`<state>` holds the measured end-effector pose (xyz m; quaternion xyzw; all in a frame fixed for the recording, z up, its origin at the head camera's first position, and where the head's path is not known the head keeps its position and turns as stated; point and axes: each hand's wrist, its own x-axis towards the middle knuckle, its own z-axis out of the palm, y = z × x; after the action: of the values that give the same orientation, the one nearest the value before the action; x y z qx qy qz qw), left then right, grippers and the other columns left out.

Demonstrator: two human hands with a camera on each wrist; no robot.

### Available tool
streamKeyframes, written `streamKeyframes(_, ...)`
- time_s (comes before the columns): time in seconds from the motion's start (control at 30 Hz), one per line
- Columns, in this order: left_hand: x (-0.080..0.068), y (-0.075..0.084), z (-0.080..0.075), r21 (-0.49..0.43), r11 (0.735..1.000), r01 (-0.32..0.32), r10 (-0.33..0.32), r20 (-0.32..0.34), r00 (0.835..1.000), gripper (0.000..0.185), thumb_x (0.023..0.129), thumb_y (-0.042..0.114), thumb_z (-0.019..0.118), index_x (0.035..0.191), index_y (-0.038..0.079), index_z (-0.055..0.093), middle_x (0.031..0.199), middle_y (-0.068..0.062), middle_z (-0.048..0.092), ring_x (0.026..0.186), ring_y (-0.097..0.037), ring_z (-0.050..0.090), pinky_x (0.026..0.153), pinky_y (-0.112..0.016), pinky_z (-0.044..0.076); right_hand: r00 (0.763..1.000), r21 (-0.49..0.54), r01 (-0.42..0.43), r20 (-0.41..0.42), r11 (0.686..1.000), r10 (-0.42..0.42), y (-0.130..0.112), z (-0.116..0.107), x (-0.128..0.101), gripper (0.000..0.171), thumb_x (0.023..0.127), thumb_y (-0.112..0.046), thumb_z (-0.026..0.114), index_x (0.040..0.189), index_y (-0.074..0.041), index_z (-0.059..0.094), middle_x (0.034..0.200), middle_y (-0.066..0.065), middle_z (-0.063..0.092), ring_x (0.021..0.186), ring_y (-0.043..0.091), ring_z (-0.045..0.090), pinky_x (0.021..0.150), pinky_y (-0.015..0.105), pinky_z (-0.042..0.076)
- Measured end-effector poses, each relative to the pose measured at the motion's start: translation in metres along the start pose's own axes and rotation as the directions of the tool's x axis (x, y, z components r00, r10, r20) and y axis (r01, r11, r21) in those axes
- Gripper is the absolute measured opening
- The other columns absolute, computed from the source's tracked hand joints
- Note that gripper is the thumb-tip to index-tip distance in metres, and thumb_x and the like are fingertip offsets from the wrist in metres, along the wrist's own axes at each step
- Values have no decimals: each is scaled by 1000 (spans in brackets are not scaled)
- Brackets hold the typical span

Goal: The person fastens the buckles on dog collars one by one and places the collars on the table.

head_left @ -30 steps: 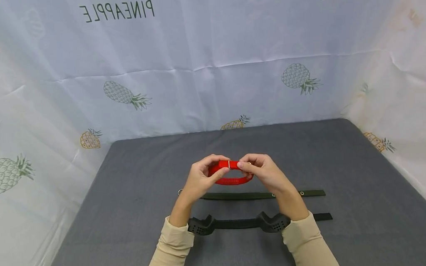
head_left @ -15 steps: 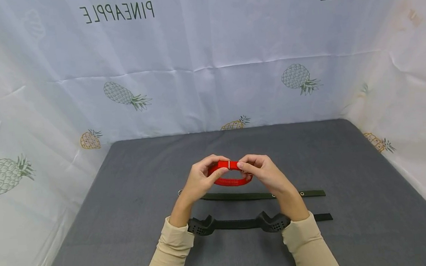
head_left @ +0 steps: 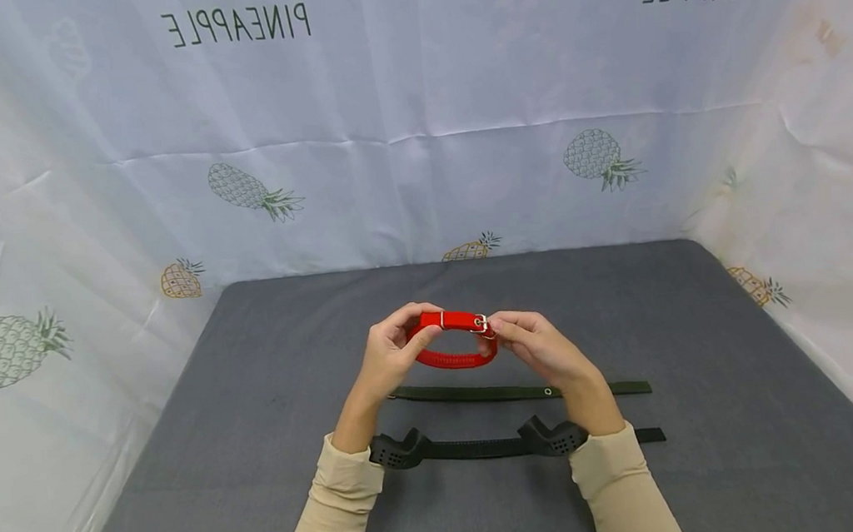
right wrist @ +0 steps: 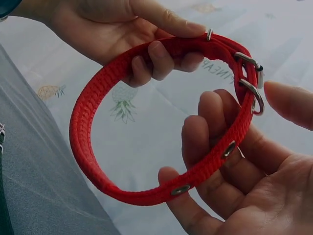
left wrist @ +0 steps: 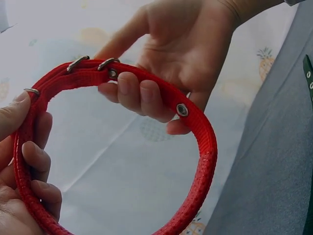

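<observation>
The red collar [head_left: 452, 362] looks light and flexible yet firm enough to keep its round shape, probably neither slippery nor fragile; the doubled part beside the buckle [head_left: 481, 323] seems the surest hold. It hangs above the tabletop [head_left: 289, 335], its textured band [right wrist: 82, 132] bearing silvery eyelets [left wrist: 182, 109], a keeper [head_left: 442, 320] and a ring [right wrist: 261, 102]. The left hand [head_left: 387, 354] grips it, thumb by the keeper; the right hand [head_left: 548, 350] curls its fingers round the band near the buckle.

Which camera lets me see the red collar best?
The right wrist view: the red collar looks big there, and its loop fits inside the picture. The left wrist view cuts off its bottom; the head view shows it small.
</observation>
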<state>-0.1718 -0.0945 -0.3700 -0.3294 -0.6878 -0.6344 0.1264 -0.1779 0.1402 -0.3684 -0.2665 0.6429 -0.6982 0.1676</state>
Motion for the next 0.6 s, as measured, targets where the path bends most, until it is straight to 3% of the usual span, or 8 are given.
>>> streamKeyframes(0.23,-1,0,-3,-14,999,41,-41,-5,999,31,91,14,65,110,-11,61,90,-24,62,79,1,57,70,-15,50,999,27,21,42,999,-22,2,-1,0,21,102,-17,47,95,-16,67,82,-9,65,80,8,57,84,24,48)
streamKeyframes(0.43,-1,-3,-2,-36,997,62,-61,21,998,32,91,13,65,112,-10,59,94,4,63,82,-1,56,70,-16,50,997,8,55,59,998,-55,3,-5,-1,20,102,-16,47,94,-14,64,81,-10,62,78,8,55,84,25,47)
streamKeyframes(0.6,-2,-7,-3,-39,999,37,-36,23,999,35,92,18,66,113,-10,59,96,13,61,83,-1,56,69,-16,47,995,-15,72,77,997,-70,2,-7,-1,20,103,-15,45,94,-13,63,83,-9,61,77,9,53,82,25,47)
